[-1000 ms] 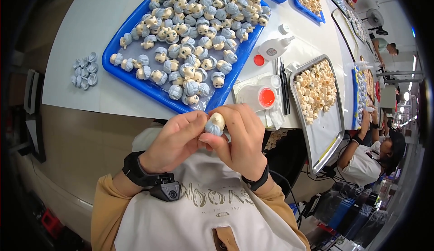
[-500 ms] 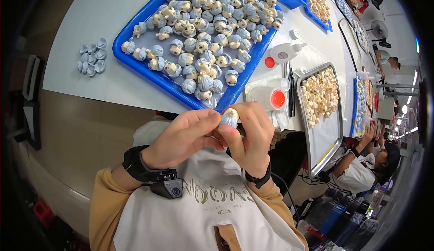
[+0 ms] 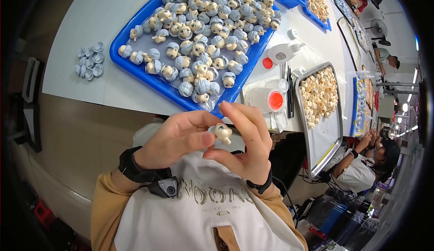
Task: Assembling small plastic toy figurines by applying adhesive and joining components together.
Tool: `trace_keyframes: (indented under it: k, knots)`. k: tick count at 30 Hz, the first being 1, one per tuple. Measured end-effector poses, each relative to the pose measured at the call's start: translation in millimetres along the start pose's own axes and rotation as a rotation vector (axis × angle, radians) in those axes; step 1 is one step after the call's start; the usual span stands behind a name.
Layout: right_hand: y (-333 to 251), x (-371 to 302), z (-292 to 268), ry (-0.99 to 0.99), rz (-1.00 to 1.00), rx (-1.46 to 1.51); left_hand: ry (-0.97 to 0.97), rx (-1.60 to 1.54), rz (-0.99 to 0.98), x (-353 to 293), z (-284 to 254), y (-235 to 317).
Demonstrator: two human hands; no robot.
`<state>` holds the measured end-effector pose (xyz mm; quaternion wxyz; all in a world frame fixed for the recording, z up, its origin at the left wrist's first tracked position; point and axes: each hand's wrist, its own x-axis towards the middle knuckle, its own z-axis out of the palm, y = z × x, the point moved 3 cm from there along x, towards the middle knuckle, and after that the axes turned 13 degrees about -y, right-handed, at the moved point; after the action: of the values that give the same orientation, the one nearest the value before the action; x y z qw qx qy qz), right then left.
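left hand (image 3: 169, 142) pinching | right hand (image 3: 254, 154) spread, half-curled | hands close together

Around the head (image 3: 223, 134), the left hand (image 3: 174, 138) sits at 9 o'clock, touching it, and the right hand (image 3: 251, 154) at 4, just beside it. Ahead on the table (image 3: 101, 25), the tray (image 3: 253, 61) lies at 12, heads (image 3: 199, 48) heaped in it; shells (image 3: 89, 60) cluster at 10, left of it. Right of the tray, the bottle (image 3: 280, 53) is at 1, the jar (image 3: 260, 98) nearer, between 1 and 2, the pens (image 3: 290, 93) at 2. Beyond those, the pan (image 3: 322, 149) lies near 3, pieces (image 3: 320, 93) in its far half, its near end past the table's edge.
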<state>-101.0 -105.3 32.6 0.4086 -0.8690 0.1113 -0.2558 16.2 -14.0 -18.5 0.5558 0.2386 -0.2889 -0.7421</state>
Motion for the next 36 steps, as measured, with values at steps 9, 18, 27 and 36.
trace_keyframes:
  k: [9, 18, 27, 36]
  knots:
    - [1, -9, -8, -0.018, -0.169, -0.201, -0.119, -0.134, -0.041, 5, 2, 12]
    - [-9, -31, -26, -0.158, -0.081, -0.106, 0.109, 0.362, -0.034, 4, -6, 58]
    - [-25, -38, -17, -0.253, -0.026, -0.022, 0.439, 1.243, -0.018, 41, -68, 165]
    - [0, -74, -53, 0.066, 0.095, -0.084, 0.897, 1.474, 0.258, -150, -80, 147]
